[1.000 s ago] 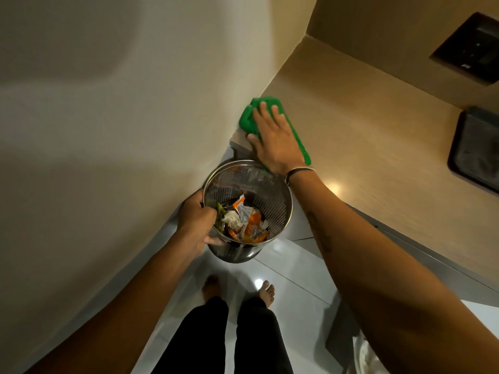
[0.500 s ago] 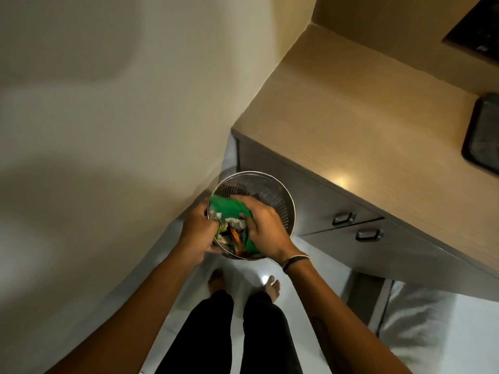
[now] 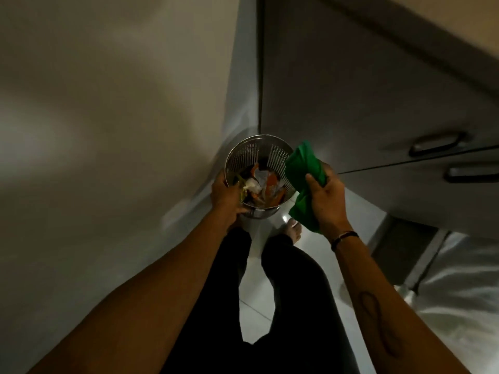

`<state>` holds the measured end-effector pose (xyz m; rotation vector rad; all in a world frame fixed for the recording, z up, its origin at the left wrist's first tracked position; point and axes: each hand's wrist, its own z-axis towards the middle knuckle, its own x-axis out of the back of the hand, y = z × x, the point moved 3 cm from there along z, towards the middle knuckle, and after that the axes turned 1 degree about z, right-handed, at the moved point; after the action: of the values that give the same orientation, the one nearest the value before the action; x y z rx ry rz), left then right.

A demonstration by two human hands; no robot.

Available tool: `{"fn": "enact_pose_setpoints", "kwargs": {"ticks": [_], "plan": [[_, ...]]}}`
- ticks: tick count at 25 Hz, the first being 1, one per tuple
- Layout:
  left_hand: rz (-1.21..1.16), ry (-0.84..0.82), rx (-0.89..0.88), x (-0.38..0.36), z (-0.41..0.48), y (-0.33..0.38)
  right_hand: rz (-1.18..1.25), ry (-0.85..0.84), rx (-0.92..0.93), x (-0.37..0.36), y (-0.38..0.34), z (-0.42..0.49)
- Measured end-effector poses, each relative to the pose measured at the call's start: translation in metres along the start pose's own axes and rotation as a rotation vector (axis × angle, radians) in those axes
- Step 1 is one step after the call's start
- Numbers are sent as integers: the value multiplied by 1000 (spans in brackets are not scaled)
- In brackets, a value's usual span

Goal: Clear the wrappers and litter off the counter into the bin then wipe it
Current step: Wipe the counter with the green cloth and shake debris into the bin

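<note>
The left hand (image 3: 225,197) has its grip closed on the near rim of the perforated steel bin (image 3: 260,155), held low beside the drawer fronts (image 3: 378,109). Wrappers and litter (image 3: 260,184) lie inside it. The right hand (image 3: 325,195) is clenched around a green cloth (image 3: 303,164) just beside the bin's right rim, a corner overlapping it. I'd say the bin should go down level so nothing spills, with the cloth kept clear of the rubbish. The tabletop is almost wholly cut off above, so I cannot tell whether it is clean. Motion blur smears the wall.
</note>
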<state>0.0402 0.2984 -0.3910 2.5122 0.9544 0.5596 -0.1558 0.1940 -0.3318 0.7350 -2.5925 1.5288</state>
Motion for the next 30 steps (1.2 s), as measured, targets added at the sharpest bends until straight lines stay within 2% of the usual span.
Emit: {"fn": "enact_pose_setpoints", "kwargs": {"ticks": [6,10,21,24,28,30], "plan": [[-81,-17,11,-52,138,-81,-296,-92,78,-73,126,110],[-204,-16,-9,-73,203,-104,-344,-91,158,-92,174,155],[-117,-157,-123,-104,263,-113,-389,-82,149,-106,209,221],[108,-120,-288,-102,239,-98,-389,-53,191,-99,189,205],[758,-59,-604,-82,152,-58,-484,-102,175,-79,132,144],[972,-53,-765,-67,91,-27,-570,-139,171,-65,83,105]]}}
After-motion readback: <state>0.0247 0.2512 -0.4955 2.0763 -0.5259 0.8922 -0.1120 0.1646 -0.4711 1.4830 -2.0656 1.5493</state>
